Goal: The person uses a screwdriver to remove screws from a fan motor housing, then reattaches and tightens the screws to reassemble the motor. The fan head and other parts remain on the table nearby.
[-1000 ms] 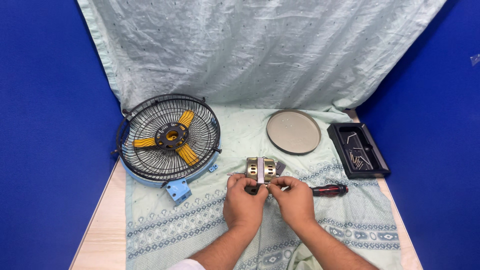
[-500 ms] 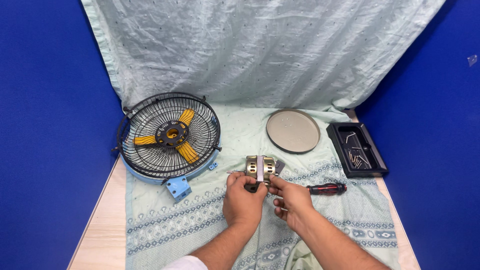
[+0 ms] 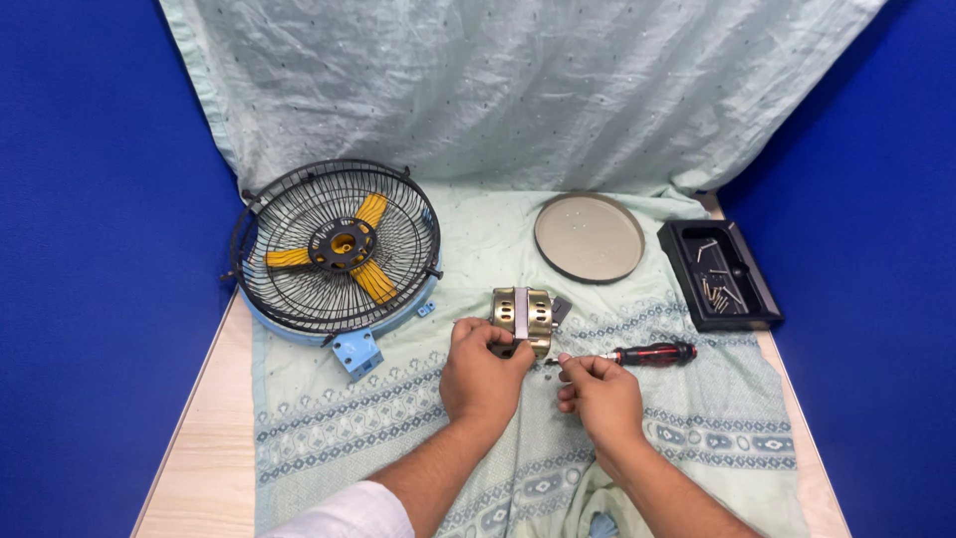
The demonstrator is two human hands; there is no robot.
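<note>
The small brass-coloured motor (image 3: 524, 317) sat on the patterned cloth (image 3: 349, 438) that covered the desk (image 3: 204, 448), and everything else was easiest to place from it. The left hand (image 3: 483, 374) lay just on the near side of the motor, its fingers curled up against the housing's lower left edge, so that grip was closed on the motor and steadying it. The right hand (image 3: 597, 394) was near the motor's lower right corner, apart from the housing, with thumb and forefinger pinched together close to a tiny dark piece; whether they truly had it was too small to tell.

The screwdriver (image 3: 642, 354) with the red and black handle lay to the right of the motor, its long axis running left to right, tip pointing back toward the motor and handle away from it. The right hand was plainly the nearer one to it, the shaft passing just beyond its fingertips.

Left of the motor stood the fan cage (image 3: 337, 249) with yellow blades; beyond it to the right lay a round grey plate (image 3: 590, 237), and further right a black tray (image 3: 719, 274) of small metal parts.
</note>
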